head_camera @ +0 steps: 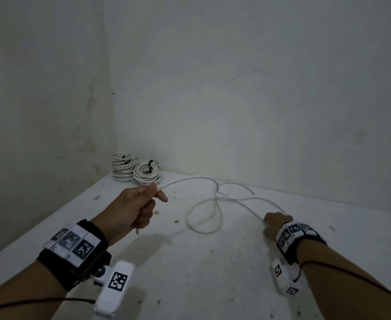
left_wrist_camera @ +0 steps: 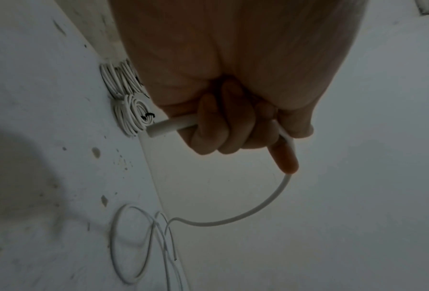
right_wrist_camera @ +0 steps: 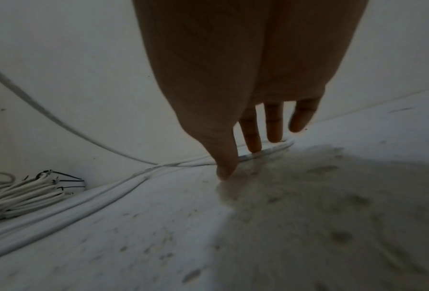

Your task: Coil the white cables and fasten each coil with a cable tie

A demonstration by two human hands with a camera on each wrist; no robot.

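A loose white cable [head_camera: 203, 230] lies in a loop on the white table [head_camera: 213, 285]. My left hand [head_camera: 143, 209] is raised above the table and grips the cable near one end in a fist; the short cut end [left_wrist_camera: 171, 126] sticks out of the fist. From there the cable [left_wrist_camera: 233, 218] arcs through the air down to the loop. My right hand [head_camera: 274, 224] rests low on the table at the right. Its straight fingers [right_wrist_camera: 274, 128] touch the cable [right_wrist_camera: 278, 147] where it lies flat. The cable's other thin end [head_camera: 252, 192] lies near the back wall.
Two stacks of coiled white cables [head_camera: 123, 168] [head_camera: 147, 173], fastened with black ties, stand in the table's back left corner. They also show in the wrist views as coils [left_wrist_camera: 133, 114] [right_wrist_camera: 21, 195]. Walls close the table at the back and left.
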